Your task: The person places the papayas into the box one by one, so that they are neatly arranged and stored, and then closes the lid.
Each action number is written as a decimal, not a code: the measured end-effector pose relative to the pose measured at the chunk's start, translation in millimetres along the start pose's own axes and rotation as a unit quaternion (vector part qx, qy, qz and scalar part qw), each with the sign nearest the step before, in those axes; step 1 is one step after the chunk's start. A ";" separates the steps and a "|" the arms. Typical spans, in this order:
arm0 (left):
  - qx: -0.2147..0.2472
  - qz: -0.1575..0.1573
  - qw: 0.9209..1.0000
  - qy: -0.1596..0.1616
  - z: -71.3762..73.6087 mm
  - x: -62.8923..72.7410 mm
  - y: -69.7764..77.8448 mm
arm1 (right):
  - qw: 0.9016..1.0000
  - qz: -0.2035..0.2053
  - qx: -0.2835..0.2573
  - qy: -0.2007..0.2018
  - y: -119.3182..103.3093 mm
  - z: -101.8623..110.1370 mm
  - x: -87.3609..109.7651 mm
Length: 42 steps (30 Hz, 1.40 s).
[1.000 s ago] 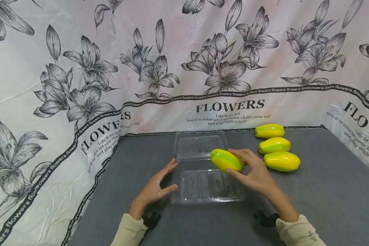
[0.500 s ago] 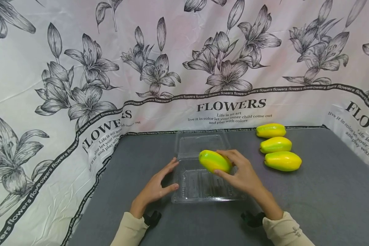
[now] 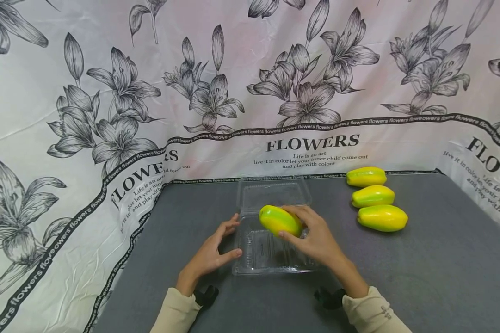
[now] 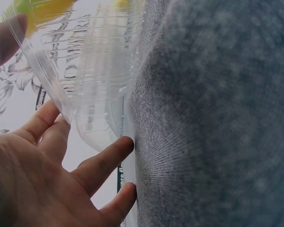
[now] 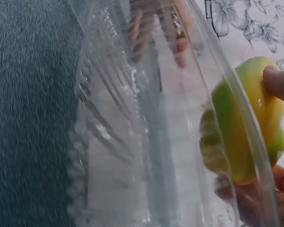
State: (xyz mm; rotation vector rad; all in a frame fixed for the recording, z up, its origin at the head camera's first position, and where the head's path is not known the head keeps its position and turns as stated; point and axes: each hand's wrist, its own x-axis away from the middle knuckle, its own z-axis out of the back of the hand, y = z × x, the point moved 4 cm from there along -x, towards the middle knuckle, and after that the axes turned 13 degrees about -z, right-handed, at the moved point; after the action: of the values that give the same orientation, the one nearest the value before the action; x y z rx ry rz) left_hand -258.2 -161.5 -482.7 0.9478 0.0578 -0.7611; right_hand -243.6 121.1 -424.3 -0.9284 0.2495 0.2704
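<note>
My right hand (image 3: 316,238) grips a papaya (image 3: 280,220) above the open clear box (image 3: 270,252). My left hand (image 3: 210,254), fingers relaxed, touches the box's 9 o'clock edge. Three papayas (image 3: 376,199) lie at 2 o'clock.

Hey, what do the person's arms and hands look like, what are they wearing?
Both hands are bare: left hand, right hand. Each arm wears a cream long sleeve ending at the wrist, left sleeve and right sleeve. A small black device sits under each wrist, left device, right device. No rings or gloves show.
</note>
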 end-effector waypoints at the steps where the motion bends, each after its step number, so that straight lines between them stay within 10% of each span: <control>1: 0.000 -0.001 1.000 -0.001 -0.1 0.0 0.1 | 1.000 0.000 -0.003 -0.002 -0.4 -1.6 -0.2; 42: 0.019 -0.026 0.999 -0.002 -0.2 -0.4 0.7 | 0.996 -0.051 0.065 -0.046 -8.2 -56.0 -12.5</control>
State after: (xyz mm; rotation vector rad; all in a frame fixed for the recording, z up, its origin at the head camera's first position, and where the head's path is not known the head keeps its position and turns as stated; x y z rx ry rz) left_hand -258.0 -160.9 -482.1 0.9839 0.0639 -0.8142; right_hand -257.9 69.5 -446.3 -0.7960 0.1333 0.1992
